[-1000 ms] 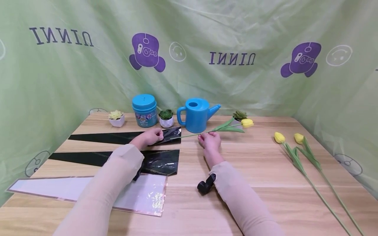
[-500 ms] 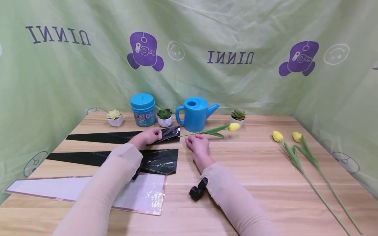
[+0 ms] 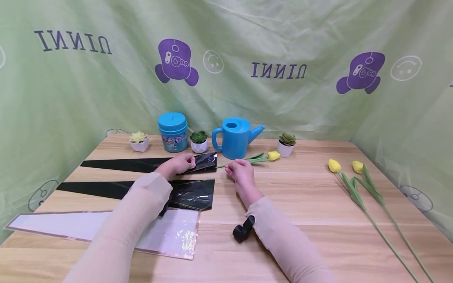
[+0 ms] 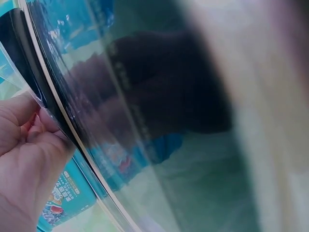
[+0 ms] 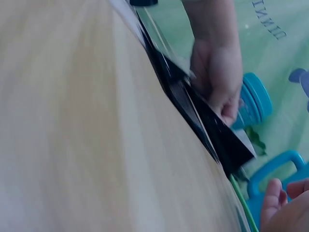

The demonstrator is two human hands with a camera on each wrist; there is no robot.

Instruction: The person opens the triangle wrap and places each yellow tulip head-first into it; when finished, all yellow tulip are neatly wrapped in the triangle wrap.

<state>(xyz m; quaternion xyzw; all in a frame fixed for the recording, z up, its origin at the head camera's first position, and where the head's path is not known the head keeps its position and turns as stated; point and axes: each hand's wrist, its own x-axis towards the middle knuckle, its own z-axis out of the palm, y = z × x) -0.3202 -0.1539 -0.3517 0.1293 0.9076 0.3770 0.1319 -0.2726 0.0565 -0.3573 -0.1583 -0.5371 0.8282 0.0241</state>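
Sliding the tulip (image 3: 263, 157) stem into the black sleeve (image 3: 203, 161) at the table's far middle; our left hand (image 3: 178, 164) is pinching its mouth open, right hand (image 3: 240, 171) pinching the stem. Next probably needs pushing deeper.

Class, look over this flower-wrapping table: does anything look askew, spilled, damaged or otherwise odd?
Nothing is spilled or broken. The only oddity is the backdrop lettering, which reads mirrored. The left hand pinches open the black sleeve, and the right hand holds a yellow tulip by its stem, aimed at the mouth.
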